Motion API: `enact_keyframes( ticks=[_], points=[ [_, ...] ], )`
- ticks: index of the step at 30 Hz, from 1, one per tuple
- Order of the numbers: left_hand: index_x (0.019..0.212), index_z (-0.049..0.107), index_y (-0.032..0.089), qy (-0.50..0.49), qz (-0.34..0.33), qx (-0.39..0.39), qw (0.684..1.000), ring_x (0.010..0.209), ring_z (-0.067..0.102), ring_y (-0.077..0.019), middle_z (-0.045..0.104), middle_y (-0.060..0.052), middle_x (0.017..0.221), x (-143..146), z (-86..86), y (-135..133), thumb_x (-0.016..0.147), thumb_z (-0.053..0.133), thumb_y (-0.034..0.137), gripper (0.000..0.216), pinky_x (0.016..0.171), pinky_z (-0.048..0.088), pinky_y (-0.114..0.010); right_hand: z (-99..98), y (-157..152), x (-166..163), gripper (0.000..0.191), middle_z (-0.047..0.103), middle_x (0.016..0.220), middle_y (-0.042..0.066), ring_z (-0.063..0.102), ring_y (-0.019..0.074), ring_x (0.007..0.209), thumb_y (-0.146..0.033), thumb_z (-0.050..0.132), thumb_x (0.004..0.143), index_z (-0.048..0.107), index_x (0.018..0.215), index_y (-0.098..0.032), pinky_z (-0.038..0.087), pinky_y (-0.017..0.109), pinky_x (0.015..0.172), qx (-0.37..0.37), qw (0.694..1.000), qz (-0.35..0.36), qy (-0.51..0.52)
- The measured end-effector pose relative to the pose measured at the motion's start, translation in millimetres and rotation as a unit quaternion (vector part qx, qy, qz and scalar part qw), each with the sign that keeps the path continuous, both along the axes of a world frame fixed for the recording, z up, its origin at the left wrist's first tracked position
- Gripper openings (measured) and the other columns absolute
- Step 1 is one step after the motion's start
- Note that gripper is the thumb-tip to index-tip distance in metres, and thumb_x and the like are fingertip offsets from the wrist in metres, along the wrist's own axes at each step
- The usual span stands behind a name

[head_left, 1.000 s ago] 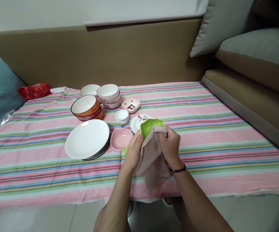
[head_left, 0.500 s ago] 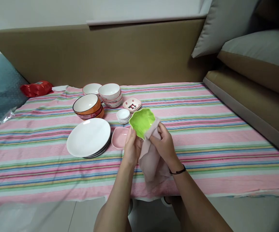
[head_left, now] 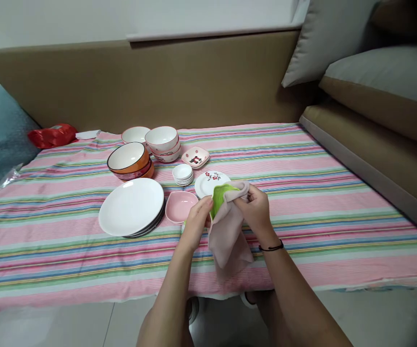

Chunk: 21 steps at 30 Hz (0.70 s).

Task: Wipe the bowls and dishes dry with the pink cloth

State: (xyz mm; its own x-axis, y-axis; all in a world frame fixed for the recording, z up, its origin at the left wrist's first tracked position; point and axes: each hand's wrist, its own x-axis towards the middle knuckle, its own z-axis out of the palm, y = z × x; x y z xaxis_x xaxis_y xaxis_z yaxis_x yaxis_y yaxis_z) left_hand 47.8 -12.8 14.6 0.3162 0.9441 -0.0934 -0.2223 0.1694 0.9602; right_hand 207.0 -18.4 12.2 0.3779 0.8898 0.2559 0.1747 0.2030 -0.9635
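Observation:
A green leaf-shaped bowl (head_left: pixel 220 193) is tilted in front of me, held at its left edge by my left hand (head_left: pixel 198 219), thumb on the rim. My right hand (head_left: pixel 257 209) pinches a greyish-pink cloth (head_left: pixel 226 231) against the bowl's right rim. The cloth drapes down and hides much of the bowl. Just behind lies a white plate (head_left: pixel 208 183) with red flowers. To the left of my left hand sits a pink dish (head_left: pixel 180 206). Small white dishes (head_left: pixel 182 173) are stacked beyond it.
A stack of large plates (head_left: pixel 130 207) stands at left, with orange bowls (head_left: pixel 128 158) and white bowls (head_left: pixel 162 140) behind it. A patterned square dish (head_left: pixel 195 156) lies farther back. A red package (head_left: pixel 52 136) rests at far left. Cushions (head_left: pixel 382 77) line the right side.
The green bowl has tilted and come lower, and the cloth now covers more of it. The flowered plate behind it has come into sight. My right hand has shifted slightly right.

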Motion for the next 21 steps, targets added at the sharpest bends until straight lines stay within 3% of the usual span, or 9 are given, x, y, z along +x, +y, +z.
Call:
enact_keyframes(
  ticks=[4,6,10,12,16,21],
  points=[
    [0.079,0.067,0.016,0.026,-0.027,0.012,0.999,0.082,0.057,-0.0202,0.064,-0.005,0.082,-8,2.4,5,0.083,0.061,0.046,0.031,0.073,0.046,-0.028,1.7,-3,4,0.011,0.061,0.071,-0.002,0.052,0.0136,0.066,-0.022,0.061,0.069,0.066,0.078,-0.016,0.042,0.024,0.060,-0.019,0.993,0.096,-0.063],
    [0.080,0.069,0.016,0.038,-0.058,-0.024,0.997,0.079,0.058,-0.0203,0.066,-0.005,0.082,-12,4.0,5,0.080,0.063,0.046,0.031,0.068,0.045,-0.028,2.3,-5,5,0.008,0.055,0.066,-0.003,0.047,0.0116,0.063,-0.024,0.062,0.069,0.061,0.070,-0.016,0.038,0.022,0.056,-0.026,0.987,0.132,-0.089],
    [0.080,0.071,0.017,0.052,-0.098,-0.125,0.986,0.068,0.059,-0.0196,0.068,-0.007,0.079,-17,2.3,3,0.075,0.070,0.048,0.032,0.058,0.044,-0.027,2.0,-6,6,0.027,0.037,0.055,-0.005,0.033,0.0082,0.057,-0.029,0.060,0.071,0.045,0.053,-0.017,0.027,0.021,0.050,-0.031,0.976,0.180,-0.119],
    [0.082,0.072,0.017,0.032,-0.123,-0.153,0.980,0.070,0.061,-0.0205,0.069,-0.008,0.081,-18,-1.2,2,0.076,0.069,0.047,0.031,0.059,0.046,-0.028,1.6,-5,7,0.031,0.036,0.055,-0.005,0.033,0.0084,0.057,-0.032,0.057,0.074,0.043,0.052,-0.017,0.027,0.021,0.051,-0.033,0.976,0.179,-0.118],
    [0.092,0.072,0.017,-0.021,-0.147,-0.162,0.976,0.079,0.064,-0.0221,0.070,-0.009,0.089,-19,-9.4,3,0.080,0.067,0.045,0.031,0.067,0.049,-0.029,2.4,-3,9,0.028,0.044,0.056,-0.004,0.040,0.0104,0.058,-0.034,0.054,0.076,0.049,0.054,-0.017,0.032,0.022,0.053,-0.031,0.986,0.134,-0.089],
    [0.095,0.071,0.015,-0.083,-0.078,-0.175,0.978,0.081,0.066,-0.0232,0.070,-0.009,0.090,-14,-2.6,1,0.079,0.069,0.048,0.037,0.071,0.051,-0.030,7.9,-1,8,0.019,0.067,0.079,0.001,0.060,0.0181,0.078,-0.029,0.054,0.079,0.069,0.077,-0.018,0.047,0.028,0.071,-0.012,0.990,0.137,-0.032]
  ],
)
